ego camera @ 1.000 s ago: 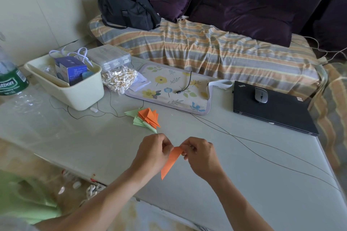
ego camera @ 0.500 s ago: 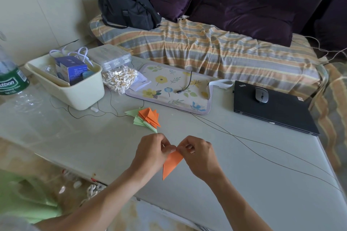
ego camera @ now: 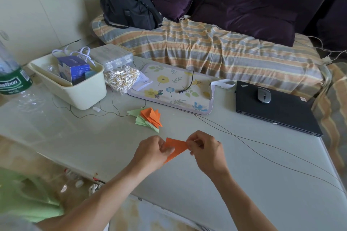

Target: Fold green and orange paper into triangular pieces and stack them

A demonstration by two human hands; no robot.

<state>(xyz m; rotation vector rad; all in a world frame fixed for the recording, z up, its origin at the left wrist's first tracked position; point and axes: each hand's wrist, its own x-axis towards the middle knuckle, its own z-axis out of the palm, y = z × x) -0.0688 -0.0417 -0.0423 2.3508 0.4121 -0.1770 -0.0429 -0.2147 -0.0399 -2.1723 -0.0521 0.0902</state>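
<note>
Just above the near part of the counter (ego camera: 244, 184), an orange paper triangle (ego camera: 175, 147) is held between two hands, its point turned down toward the viewer. Its left edge is pinched by the curled fingers of the left hand (ego camera: 151, 153), and its right corner is gripped by the fingers of the right hand (ego camera: 205, 151). Farther back on the counter, a stack of folded green and orange pieces (ego camera: 149, 119) is laid, orange uppermost. Beyond it, a floral mat (ego camera: 169, 88) is spread, with a cream bin (ego camera: 75, 88) to the left and a closed black laptop (ego camera: 276, 108) to the right, on which a mouse (ego camera: 263, 95) is rested.
</note>
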